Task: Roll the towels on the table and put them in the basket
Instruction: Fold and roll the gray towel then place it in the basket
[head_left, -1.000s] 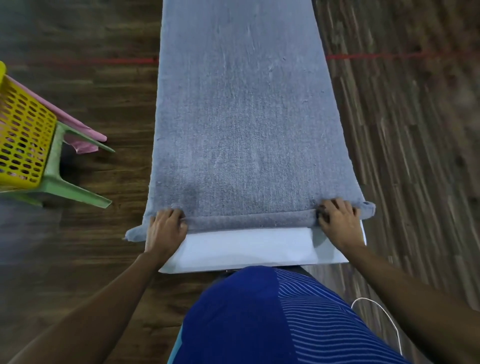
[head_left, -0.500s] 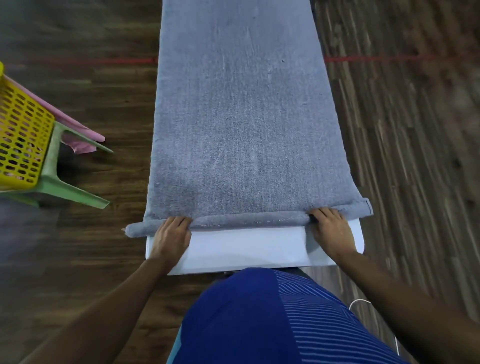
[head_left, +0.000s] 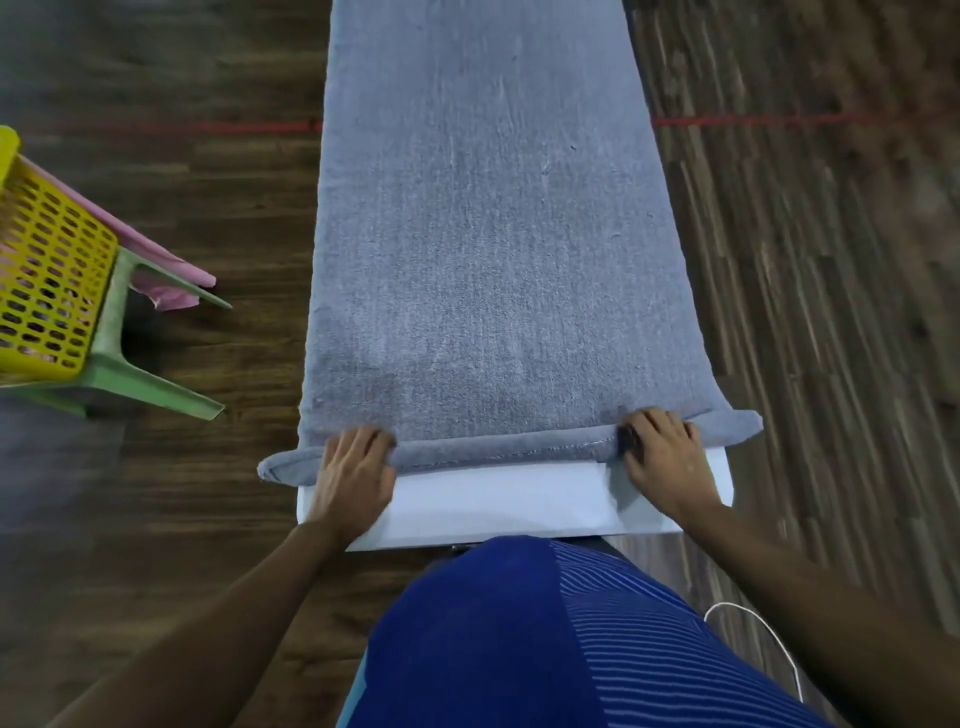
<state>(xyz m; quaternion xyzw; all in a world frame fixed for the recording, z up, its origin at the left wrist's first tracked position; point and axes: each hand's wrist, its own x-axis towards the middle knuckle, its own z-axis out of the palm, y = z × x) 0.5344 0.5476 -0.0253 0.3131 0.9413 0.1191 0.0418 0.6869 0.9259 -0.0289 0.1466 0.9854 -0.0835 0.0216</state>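
A grey towel (head_left: 488, 260) lies lengthwise on the table (head_left: 498, 493), covering the tabletop from the far end, out of view, almost to the near edge, where a bare white strip shows. The towel's near end is turned into a thin roll that runs across the tabletop, with both tips overhanging the left and right edges. The left hand (head_left: 353, 478) sits by the near left corner, its fingers (head_left: 371, 441) close together and curled over the roll, heel of the palm on the bare strip. The right hand (head_left: 665, 457) sits by the near right corner, its fingers (head_left: 657, 418) slightly spread and bent over the top of the roll; the thumb is in shadow, so its grip cannot be told. Well apart to the left, off the table, a yellow basket (head_left: 47, 280) stands on a green stool (head_left: 130, 374), with a pink cloth (head_left: 171, 280) hanging beside it. A white cable (head_left: 769, 639) lies on the wooden floor (head_left: 831, 312).
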